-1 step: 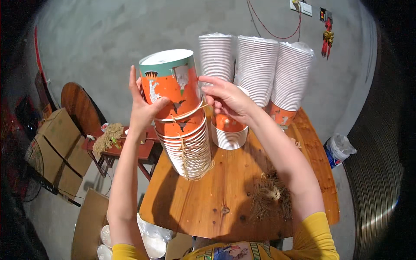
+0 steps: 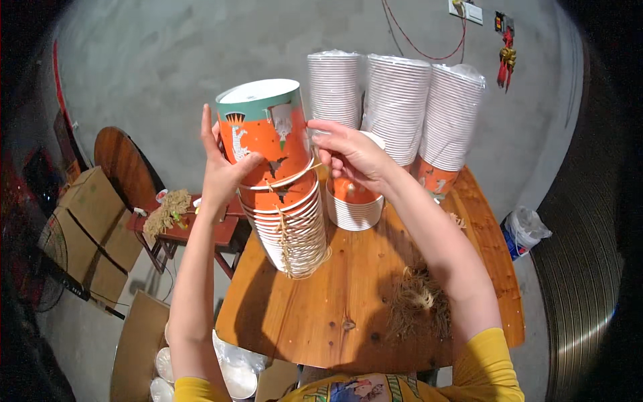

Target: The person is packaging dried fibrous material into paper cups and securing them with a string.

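An orange paper bucket (image 2: 258,157) with a green band stands upside down on top of a stack of nested paper buckets (image 2: 284,234). Around its left side my left hand (image 2: 224,164) is closed, thumb across the front. My right hand (image 2: 351,155) is at the bucket's right side, index finger touching its wall. The other fingers are curled around a thin straw strand (image 2: 315,167), which runs along the rim of the bucket. More of this straw hangs down the rims of the stack. Part of the right fingers' grip is hidden.
Behind stand tall wrapped stacks of white-rimmed buckets (image 2: 395,100) and a shorter orange stack (image 2: 355,213). A tangle of dry straw (image 2: 418,305) lies on the wooden table (image 2: 315,328). Cardboard boxes (image 2: 94,221) and a red bench (image 2: 177,241) are at left, a lidded pail (image 2: 526,231) at right.
The top bucket sits a touch lower, and the strand at its rim has shifted slightly. Both hands keep nearly the same place.
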